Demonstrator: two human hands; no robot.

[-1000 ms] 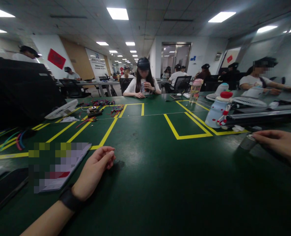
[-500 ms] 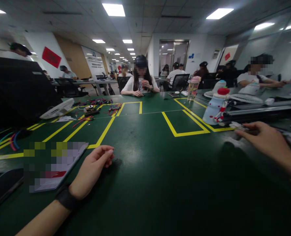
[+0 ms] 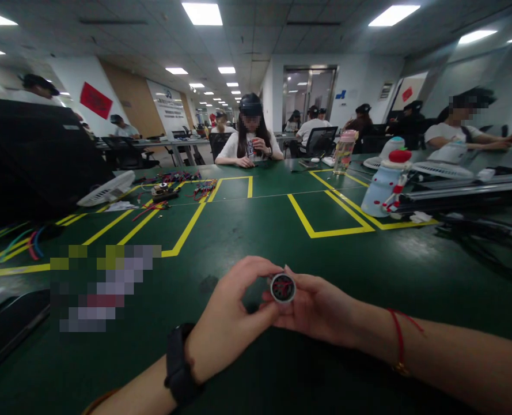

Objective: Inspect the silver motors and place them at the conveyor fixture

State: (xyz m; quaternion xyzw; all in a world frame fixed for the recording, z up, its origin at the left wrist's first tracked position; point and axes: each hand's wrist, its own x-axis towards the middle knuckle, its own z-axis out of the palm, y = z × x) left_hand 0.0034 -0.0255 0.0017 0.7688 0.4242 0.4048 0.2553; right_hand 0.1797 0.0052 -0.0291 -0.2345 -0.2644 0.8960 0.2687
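Observation:
Between my two hands, over the front middle of the table, is a small round cylinder with a silver rim, its end facing me. Dark and red parts, perhaps wires, show inside the rim. My left hand, with a black band at the wrist, closes its thumb and forefinger on the cylinder's left side. From the right, my right hand wraps its fingers around the cylinder. The far end of the cylinder is hidden.
Yellow tape marks the green table. A blue bottle and a crumpled white piece stand at right, near black cables. Coloured wires and a white fan lie at left. Another person sits opposite.
My right hand has come from the far right beside the bottle to the middle. My left hand has moved right to meet it. The cylinder now shows between them.

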